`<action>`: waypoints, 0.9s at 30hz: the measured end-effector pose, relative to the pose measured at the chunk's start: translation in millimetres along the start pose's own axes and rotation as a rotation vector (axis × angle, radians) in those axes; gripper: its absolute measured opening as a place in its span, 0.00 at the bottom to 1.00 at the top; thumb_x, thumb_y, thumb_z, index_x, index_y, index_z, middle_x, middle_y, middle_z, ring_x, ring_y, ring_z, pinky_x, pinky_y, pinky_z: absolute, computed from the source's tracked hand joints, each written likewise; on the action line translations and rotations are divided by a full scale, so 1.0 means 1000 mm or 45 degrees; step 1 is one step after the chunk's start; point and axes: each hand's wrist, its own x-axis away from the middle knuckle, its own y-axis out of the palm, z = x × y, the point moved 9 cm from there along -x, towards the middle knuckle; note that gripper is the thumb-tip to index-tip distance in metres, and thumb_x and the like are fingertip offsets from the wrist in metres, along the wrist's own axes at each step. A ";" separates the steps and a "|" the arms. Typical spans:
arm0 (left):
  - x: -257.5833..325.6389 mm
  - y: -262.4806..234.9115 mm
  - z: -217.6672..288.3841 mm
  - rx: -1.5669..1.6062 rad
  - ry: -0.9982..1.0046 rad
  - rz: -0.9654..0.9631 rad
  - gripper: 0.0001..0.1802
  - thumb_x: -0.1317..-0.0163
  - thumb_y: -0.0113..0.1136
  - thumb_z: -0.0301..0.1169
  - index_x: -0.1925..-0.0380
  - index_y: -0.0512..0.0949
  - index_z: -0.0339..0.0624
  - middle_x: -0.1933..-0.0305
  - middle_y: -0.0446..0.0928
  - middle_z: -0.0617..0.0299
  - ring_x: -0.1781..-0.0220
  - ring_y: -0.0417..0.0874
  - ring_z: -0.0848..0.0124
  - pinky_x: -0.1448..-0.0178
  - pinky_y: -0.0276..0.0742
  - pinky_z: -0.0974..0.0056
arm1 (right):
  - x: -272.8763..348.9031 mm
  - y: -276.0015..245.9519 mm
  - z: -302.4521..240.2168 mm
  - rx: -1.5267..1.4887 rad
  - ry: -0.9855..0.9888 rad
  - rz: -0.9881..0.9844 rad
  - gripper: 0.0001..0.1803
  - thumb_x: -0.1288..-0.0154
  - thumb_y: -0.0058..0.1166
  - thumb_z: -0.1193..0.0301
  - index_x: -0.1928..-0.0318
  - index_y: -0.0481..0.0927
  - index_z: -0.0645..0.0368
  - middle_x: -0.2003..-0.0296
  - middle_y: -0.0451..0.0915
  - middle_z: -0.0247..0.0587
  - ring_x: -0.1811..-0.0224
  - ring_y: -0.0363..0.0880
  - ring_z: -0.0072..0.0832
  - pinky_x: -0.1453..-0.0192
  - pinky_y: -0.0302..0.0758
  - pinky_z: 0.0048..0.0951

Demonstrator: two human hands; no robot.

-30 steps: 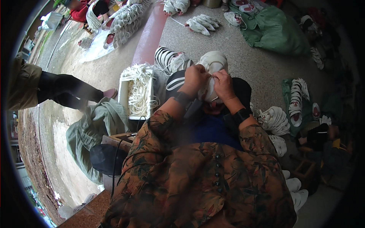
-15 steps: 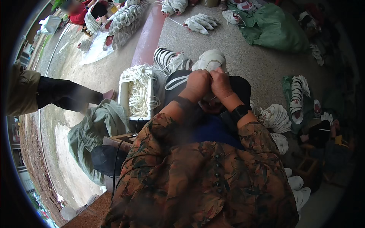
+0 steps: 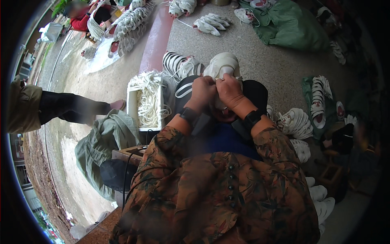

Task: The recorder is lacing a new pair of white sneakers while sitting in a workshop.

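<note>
A white shoe rests between my knees, its toe pointing away from me. Both of my hands are at its opening, close together. My left hand is closed in a pinch at the left side of the shoe. Beside it, my right hand is also closed, fingertips near the tongue. Whatever the fingertips grip is hidden by the hands. A loop of white shoelace lies over my left knee and runs toward my left hand.
At my left stands a white box of loose laces. Past my knees sit stacked striped shoes and a bundle of white shoes. A green sack lies far right. More shoes are at my right. A person's leg reaches in from the left.
Both hands have shifted slightly left, and more of the shoe's upper shows above them. The lace loop is still on my left knee.
</note>
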 end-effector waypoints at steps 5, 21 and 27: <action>0.005 -0.010 0.000 -0.071 -0.048 0.114 0.07 0.56 0.61 0.31 0.77 0.79 0.39 0.75 0.80 0.52 0.70 0.82 0.56 0.62 0.77 0.58 | 0.019 -0.063 -0.015 -1.242 -0.076 -0.517 0.06 0.43 0.49 0.76 0.75 0.71 0.63 0.80 0.68 0.42 0.77 0.70 0.30 0.70 0.69 0.32; -0.011 0.014 -0.030 1.076 -0.335 -0.043 0.24 0.47 0.61 0.22 0.49 0.69 0.26 0.63 0.79 0.58 0.65 0.79 0.75 0.63 0.74 0.72 | 0.120 -0.221 0.114 -2.679 0.192 0.822 0.06 0.40 0.56 0.77 0.65 0.72 0.62 0.66 0.75 0.35 0.52 0.64 0.37 0.70 0.65 0.26; -0.022 0.022 -0.034 0.789 -0.384 -0.121 0.11 0.43 0.56 0.26 0.63 0.80 0.30 0.73 0.77 0.66 0.74 0.74 0.79 0.69 0.70 0.74 | 0.134 -0.221 0.117 -2.618 0.228 0.789 0.10 0.39 0.56 0.74 0.58 0.74 0.63 0.73 0.76 0.36 0.55 0.64 0.35 0.70 0.68 0.23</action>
